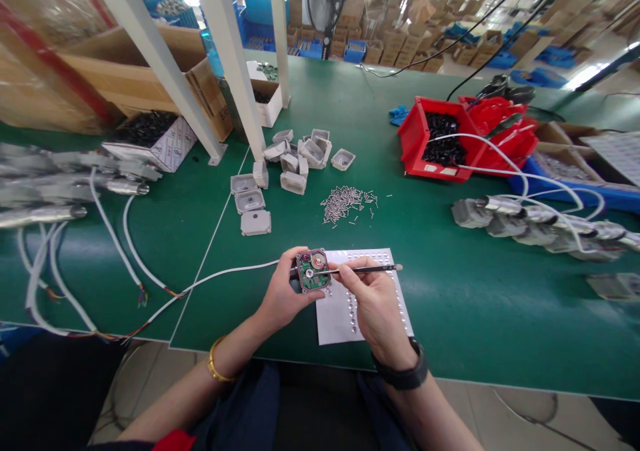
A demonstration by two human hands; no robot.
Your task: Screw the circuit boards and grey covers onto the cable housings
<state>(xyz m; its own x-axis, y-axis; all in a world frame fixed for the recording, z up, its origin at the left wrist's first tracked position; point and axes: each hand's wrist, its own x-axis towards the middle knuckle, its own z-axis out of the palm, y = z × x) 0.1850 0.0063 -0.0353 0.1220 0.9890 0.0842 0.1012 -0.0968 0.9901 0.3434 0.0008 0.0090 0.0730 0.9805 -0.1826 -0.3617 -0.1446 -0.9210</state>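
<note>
My left hand (286,290) is closed around a small squarish grey housing (299,279), open side up. Inside it a green circuit board (321,280) shows a round white part, and a white cable (235,269) runs left from the housing. Between the fingers and thumb of my right hand (373,304) is a slim black tool with a thin metal tip (367,269). That tip reaches over the board to the round white part; whether it touches cannot be told. Below my right hand lies a white sheet (333,321) with rows of small clear round pieces.
Loose screws (345,203) lie in a pile ahead, beside several grey housing covers (313,152). A red bin (411,141) of black parts stands at right, near finished-looking metal units (505,218). More cabled units (65,184) lie at left, near white posts (235,58).
</note>
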